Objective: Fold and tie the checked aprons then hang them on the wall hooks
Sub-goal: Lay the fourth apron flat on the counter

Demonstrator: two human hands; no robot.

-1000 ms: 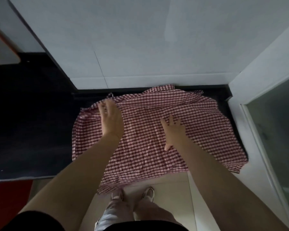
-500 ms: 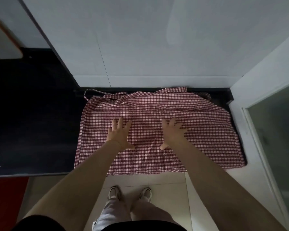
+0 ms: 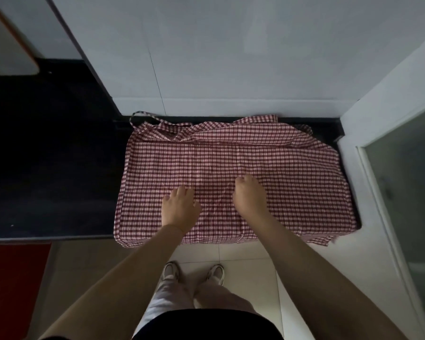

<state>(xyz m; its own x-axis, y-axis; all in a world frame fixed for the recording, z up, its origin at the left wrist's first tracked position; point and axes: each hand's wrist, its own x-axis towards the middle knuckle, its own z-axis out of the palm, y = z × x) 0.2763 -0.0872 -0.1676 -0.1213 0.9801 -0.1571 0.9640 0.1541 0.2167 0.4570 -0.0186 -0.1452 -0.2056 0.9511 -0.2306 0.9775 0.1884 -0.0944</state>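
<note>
A red-and-white checked apron (image 3: 268, 163) lies spread flat on a dark counter (image 3: 59, 180), its front edge hanging slightly over the counter lip. A strap loop (image 3: 139, 117) sticks out at its back left corner, and the back edge is bunched in folds. My left hand (image 3: 180, 208) and my right hand (image 3: 249, 196) both rest palm down on the front middle of the cloth, a hand's width apart. Their fingers are bent with the tips on the fabric. No fold of cloth shows between the fingers.
A white wall (image 3: 231, 57) rises directly behind the counter. A white frame with a glass panel (image 3: 407, 192) closes off the right side. A red mat (image 3: 12, 278) lies on the tiled floor at lower left. My shoes (image 3: 216, 273) stand below the counter edge.
The left hand came off the apron's back left corner and settled flat beside the right. Both hands then slid toward the front edge, fingers going from spread to bent. The cloth lies smoother.
</note>
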